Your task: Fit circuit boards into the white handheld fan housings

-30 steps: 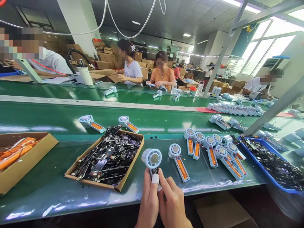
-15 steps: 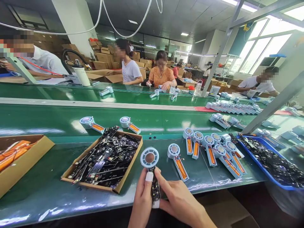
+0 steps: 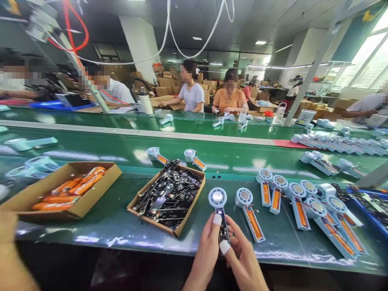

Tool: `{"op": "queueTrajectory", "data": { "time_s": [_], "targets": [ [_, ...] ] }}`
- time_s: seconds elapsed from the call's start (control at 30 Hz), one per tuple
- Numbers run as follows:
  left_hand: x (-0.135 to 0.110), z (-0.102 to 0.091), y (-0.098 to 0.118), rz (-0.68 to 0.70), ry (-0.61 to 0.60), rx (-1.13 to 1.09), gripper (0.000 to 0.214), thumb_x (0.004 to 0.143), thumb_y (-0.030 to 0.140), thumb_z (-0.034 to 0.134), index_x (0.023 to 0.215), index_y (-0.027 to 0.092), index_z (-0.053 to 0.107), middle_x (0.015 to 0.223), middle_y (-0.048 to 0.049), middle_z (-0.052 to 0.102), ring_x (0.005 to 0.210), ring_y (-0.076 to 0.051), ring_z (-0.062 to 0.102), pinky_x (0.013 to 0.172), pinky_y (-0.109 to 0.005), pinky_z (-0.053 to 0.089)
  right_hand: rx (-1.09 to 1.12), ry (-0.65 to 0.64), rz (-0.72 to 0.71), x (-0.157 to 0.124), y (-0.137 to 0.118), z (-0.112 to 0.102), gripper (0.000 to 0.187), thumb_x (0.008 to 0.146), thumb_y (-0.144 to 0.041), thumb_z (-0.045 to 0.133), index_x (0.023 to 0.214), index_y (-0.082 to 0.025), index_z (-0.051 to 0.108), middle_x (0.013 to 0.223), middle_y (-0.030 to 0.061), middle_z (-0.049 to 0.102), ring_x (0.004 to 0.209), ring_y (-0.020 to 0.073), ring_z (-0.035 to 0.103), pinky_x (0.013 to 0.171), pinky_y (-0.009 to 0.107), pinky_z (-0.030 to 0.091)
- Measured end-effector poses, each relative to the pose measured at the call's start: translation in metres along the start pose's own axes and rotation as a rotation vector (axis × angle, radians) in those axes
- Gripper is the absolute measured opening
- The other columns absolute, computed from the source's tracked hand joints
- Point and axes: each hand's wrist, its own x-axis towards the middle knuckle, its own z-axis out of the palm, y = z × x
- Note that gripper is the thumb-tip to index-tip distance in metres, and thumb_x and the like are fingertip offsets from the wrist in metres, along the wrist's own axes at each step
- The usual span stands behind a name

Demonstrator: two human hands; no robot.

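Note:
Between my hands is a light-blue handheld fan (image 3: pixel 217 197), its round head pointing away from me. A black circuit board (image 3: pixel 223 232) lies in its open handle. My left hand (image 3: pixel 206 244) grips the handle from the left, its white-wrapped thumb on the upper part of the board. From the right, my right hand (image 3: pixel 244 252) closes on the lower handle, its thumb, also wrapped in white, pressing the board's lower end. Just right of my hands lies another fan (image 3: pixel 244 197) with an orange battery (image 3: pixel 254 224) and wires showing in its handle.
A cardboard box (image 3: pixel 181 230) of circuit boards stands left of my hands. Farther left is a box (image 3: pixel 91 202) of orange batteries, near another person's arm (image 3: pixel 13 254). Several fans (image 3: pixel 298 192) lie to the right, beside a blue tray (image 3: pixel 371 214). Co-workers sit beyond the green belt (image 3: pixel 130 141).
The view has swung left, so the table's things sit farther right. My right thumb has come onto the board's front at its lower end. Another person's arm now shows at the left edge.

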Motion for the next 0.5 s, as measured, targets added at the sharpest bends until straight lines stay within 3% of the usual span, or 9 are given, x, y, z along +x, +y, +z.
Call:
{"op": "queueTrajectory", "data": {
  "time_s": [0.1,0.17,0.27,0.33,0.43,0.5],
  "targets": [
    [0.003,-0.028,0.021,0.206,-0.133,0.319,0.028,0.079,0.045,0.070,0.096,0.024,0.079,0.093,-0.0111,0.080,0.098,-0.034,0.071,0.085,-0.038,0.052,-0.146,0.013,0.009,0.009,0.001,-0.016,0.062,0.098,-0.051,0.055,0.151,-0.019,0.047,0.067,-0.0018,0.056,0.056,0.0147,0.049,0.054,0.025,0.043],
    [0.005,-0.055,0.041,0.384,-0.119,0.535,0.018,0.077,0.038,0.072,0.089,0.027,0.081,0.089,-0.0100,0.079,0.090,-0.033,0.072,0.083,-0.038,0.051,-0.319,0.039,-0.022,0.015,0.002,-0.027,0.057,0.100,-0.046,0.050,0.149,-0.018,0.051,0.062,-0.0021,0.055,0.055,0.0161,0.050,0.053,0.025,0.041],
    [0.015,-0.090,0.072,0.596,0.236,0.856,0.023,0.084,0.032,0.061,0.095,0.027,0.080,0.095,-0.0114,0.076,0.088,-0.033,0.069,0.082,-0.037,0.050,-0.697,0.084,-0.105,0.022,0.005,-0.036,0.052,0.100,-0.035,0.042,0.148,-0.019,0.053,0.055,-0.0009,0.057,0.051,0.0199,0.055,0.051,0.027,0.039],
    [0.026,-0.104,0.091,0.648,0.341,1.145,0.033,0.087,0.023,0.052,0.107,0.025,0.077,0.094,-0.0117,0.071,0.092,-0.032,0.066,0.082,-0.037,0.050,-0.964,0.070,-0.152,0.023,0.006,-0.036,0.054,0.097,-0.027,0.039,0.150,-0.020,0.051,0.054,0.0007,0.060,0.049,0.0219,0.058,0.050,0.027,0.036],
    [0.044,-0.110,0.114,0.631,0.237,1.615,0.039,0.085,0.008,0.045,0.105,0.021,0.076,0.094,-0.0107,0.067,0.092,-0.027,0.064,0.078,-0.034,0.050,-1.188,-0.013,-0.163,0.019,0.004,-0.032,0.060,0.094,-0.019,0.041,0.153,-0.020,0.046,0.058,0.0030,0.067,0.050,0.0232,0.063,0.049,0.026,0.035],
    [0.051,-0.112,0.125,0.644,0.140,1.722,0.035,0.084,0.008,0.045,0.089,0.021,0.076,0.094,-0.0098,0.066,0.089,-0.024,0.064,0.074,-0.032,0.050,-1.199,-0.046,-0.168,0.014,0.001,-0.033,0.059,0.093,-0.017,0.042,0.152,-0.019,0.047,0.062,0.0035,0.070,0.053,0.0236,0.066,0.050,0.026,0.038]
  ]
}}
